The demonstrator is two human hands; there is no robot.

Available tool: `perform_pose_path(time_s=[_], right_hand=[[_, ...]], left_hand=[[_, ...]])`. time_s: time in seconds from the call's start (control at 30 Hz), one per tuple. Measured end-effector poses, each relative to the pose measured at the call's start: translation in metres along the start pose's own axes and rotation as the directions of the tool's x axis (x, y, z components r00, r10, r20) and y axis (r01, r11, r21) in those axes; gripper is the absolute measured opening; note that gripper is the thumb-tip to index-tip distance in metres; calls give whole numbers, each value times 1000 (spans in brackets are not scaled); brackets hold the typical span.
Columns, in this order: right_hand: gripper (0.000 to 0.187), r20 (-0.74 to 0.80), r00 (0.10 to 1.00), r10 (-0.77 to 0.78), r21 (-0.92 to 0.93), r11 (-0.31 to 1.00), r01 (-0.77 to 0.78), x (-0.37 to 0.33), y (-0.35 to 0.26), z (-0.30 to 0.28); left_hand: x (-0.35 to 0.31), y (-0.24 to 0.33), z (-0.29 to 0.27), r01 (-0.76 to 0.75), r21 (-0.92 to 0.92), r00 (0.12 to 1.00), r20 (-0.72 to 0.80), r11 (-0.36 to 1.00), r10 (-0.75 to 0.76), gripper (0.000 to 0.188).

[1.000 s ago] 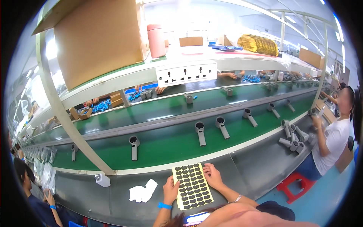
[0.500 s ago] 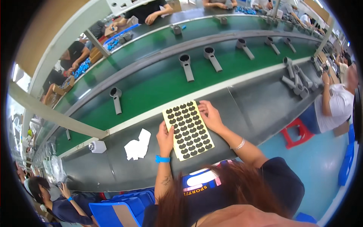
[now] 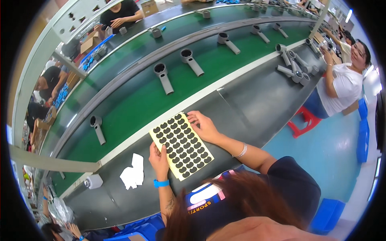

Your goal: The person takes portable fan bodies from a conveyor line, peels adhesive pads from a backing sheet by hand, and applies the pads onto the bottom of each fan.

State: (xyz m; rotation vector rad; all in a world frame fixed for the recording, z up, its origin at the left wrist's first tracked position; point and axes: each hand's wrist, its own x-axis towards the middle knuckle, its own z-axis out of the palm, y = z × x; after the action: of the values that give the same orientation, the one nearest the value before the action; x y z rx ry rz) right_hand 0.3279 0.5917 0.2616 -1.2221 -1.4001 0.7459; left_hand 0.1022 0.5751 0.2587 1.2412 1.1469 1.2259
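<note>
A pale yellow sheet of black stickers [image 3: 184,146], rounded and notched, lies at a slant on the dark workbench in front of me. A second yellow edge shows at its lower left, so more than one sheet may be stacked. My left hand [image 3: 159,160], with a blue band at the wrist, grips the left edge, thumb on top and fingers partly hidden. At the upper right edge, my right hand [image 3: 204,126] has curled fingers closed on the sheet near its corner. Left of my left hand lies crumpled white paper [image 3: 132,172].
Beyond the bench runs a green conveyor [image 3: 132,120] carrying grey handle-shaped parts [image 3: 164,79]. More such parts [image 3: 295,66] are piled at the right, near a person in white [image 3: 341,80]. A white bottle [image 3: 93,181] stands left. A red stool [image 3: 302,122] is at the right.
My view has turned, so the bench and conveyor appear shifted left. Both hands keep their places on the sheet, which looks more slanted.
</note>
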Motion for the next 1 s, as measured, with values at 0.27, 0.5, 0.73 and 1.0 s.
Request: perform_pose_path(time_s=[0.27, 0.5, 0.73, 1.0], right_hand=[[43, 42, 992, 120, 169, 978, -125, 9, -3, -13], [49, -347, 930, -121, -265, 964, 27, 126, 39, -132], [60, -525, 816, -242, -736, 610, -293, 214, 126, -213], [56, -633, 762, -139, -620, 680, -391, 236, 120, -225]], left_hand=[[4, 3, 3, -30, 4, 1000, 2, 1000, 30, 34], [4, -2, 5, -23, 48, 998, -63, 999, 26, 33], [3, -7, 1, -148, 160, 971, -165, 976, 175, 30], [7, -5, 6, -195, 212, 957, -174, 958, 233, 29]])
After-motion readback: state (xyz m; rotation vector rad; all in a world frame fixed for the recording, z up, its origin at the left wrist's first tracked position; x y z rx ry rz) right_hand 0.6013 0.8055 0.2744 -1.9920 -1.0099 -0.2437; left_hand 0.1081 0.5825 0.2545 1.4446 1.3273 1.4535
